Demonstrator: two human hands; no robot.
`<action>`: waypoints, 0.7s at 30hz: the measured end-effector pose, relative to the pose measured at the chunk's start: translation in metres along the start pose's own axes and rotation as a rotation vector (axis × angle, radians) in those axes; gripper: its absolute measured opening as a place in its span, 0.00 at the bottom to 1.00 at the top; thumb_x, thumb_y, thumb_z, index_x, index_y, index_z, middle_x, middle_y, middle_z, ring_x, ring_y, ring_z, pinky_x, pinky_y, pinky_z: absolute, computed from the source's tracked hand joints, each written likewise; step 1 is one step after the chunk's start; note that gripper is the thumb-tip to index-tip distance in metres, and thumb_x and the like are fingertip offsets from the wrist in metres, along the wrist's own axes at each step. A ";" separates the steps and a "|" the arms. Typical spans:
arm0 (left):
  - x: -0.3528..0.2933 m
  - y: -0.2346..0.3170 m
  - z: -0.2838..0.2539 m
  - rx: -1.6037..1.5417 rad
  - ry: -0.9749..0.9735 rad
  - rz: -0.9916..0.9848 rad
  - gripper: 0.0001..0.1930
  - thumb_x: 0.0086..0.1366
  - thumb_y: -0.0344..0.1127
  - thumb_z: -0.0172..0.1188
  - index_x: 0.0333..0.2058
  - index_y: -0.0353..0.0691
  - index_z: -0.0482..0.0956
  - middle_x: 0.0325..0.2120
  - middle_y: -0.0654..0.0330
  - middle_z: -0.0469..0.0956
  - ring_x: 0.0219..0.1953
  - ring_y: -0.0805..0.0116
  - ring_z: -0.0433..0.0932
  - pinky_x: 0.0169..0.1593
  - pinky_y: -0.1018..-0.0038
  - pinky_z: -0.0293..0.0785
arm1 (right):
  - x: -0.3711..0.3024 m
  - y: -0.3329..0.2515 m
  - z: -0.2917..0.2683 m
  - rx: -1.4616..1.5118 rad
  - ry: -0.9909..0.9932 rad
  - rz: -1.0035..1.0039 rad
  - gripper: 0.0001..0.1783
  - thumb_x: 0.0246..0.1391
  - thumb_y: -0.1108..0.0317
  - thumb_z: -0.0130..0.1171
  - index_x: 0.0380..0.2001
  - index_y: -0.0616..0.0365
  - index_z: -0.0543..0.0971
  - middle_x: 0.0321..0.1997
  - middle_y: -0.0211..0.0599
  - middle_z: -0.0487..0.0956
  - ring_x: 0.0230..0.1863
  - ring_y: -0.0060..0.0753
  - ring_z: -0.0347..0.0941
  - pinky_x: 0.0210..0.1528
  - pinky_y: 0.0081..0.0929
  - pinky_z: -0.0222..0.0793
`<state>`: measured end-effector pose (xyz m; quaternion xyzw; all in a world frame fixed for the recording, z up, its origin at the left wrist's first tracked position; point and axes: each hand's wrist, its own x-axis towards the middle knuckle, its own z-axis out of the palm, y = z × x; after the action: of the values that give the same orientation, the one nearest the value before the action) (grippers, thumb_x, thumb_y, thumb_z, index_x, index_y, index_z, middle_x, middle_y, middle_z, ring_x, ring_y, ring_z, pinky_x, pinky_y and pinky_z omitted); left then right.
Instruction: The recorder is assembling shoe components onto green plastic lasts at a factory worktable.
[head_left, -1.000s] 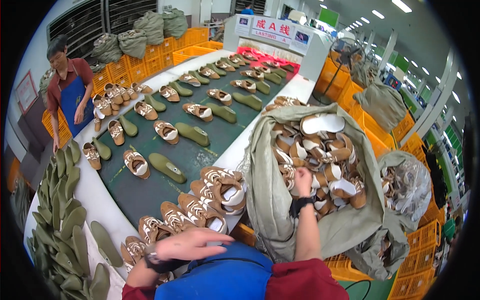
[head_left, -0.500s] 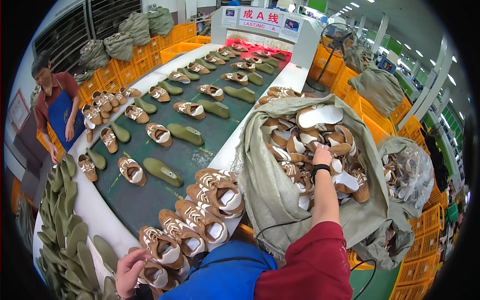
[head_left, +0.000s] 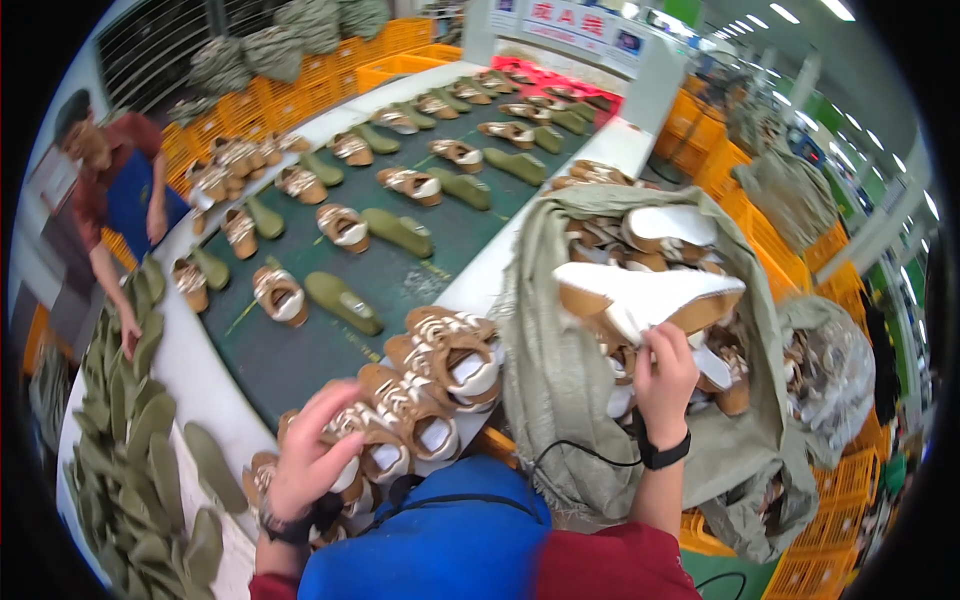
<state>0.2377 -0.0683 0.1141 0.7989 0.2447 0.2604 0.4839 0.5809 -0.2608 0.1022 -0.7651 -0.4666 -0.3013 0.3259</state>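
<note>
Pinched in my right hand is a brown-and-white shoe upper, its white underside turned up. It is raised over an open grey-green woven sack full of similar uppers. My left hand is empty, fingers apart, above a row of brown laced uppers along the near table edge; whether it touches them I cannot tell. On the dark green belt, uppers lie beside green shoe lasts in spaced rows.
A heap of green lasts covers the left near edge. Across the belt, a co-worker reaches toward that heap. Yellow crates and a plastic-wrapped bag stand at the right. A machine housing closes the far end.
My right hand has come up out of the sack with an upper. My left hand has moved up and right over the row. The belt's shoes appear shifted, and the view has turned slightly.
</note>
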 end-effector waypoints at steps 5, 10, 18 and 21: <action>0.050 0.030 0.024 0.365 -0.017 0.367 0.43 0.47 0.42 0.67 0.58 0.34 0.55 0.55 0.45 0.60 0.60 0.51 0.57 0.61 0.61 0.53 | -0.007 -0.079 0.019 0.380 -0.116 -0.406 0.15 0.30 0.80 0.60 0.29 0.55 0.77 0.32 0.34 0.75 0.24 0.36 0.67 0.25 0.28 0.63; 0.020 0.006 0.027 0.297 -0.038 0.160 0.51 0.41 0.44 0.70 0.59 0.32 0.49 0.50 0.41 0.64 0.53 0.47 0.64 0.55 0.63 0.62 | -0.005 -0.137 0.047 0.783 -0.222 -0.630 0.15 0.28 0.81 0.60 0.26 0.56 0.78 0.32 0.34 0.75 0.26 0.37 0.69 0.27 0.28 0.66; -0.007 -0.009 0.008 -0.119 0.344 -0.083 0.40 0.49 0.38 0.65 0.58 0.35 0.53 0.50 0.49 0.67 0.52 0.60 0.69 0.52 0.70 0.67 | -0.005 -0.184 0.084 1.265 -0.566 -0.020 0.33 0.40 0.79 0.59 0.52 0.62 0.61 0.57 0.46 0.61 0.53 0.37 0.63 0.54 0.32 0.60; -0.015 -0.025 0.011 -1.014 0.264 -0.142 0.35 0.55 0.37 0.61 0.58 0.34 0.54 0.50 0.53 0.68 0.51 0.66 0.70 0.54 0.72 0.66 | -0.011 -0.202 0.096 1.518 -0.988 -0.001 0.50 0.40 0.73 0.64 0.64 0.59 0.45 0.60 0.45 0.60 0.59 0.35 0.60 0.59 0.31 0.57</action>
<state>0.2299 -0.0744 0.0845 0.4063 0.2004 0.4109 0.7911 0.4082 -0.1204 0.0789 -0.3863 -0.6270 0.4500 0.5051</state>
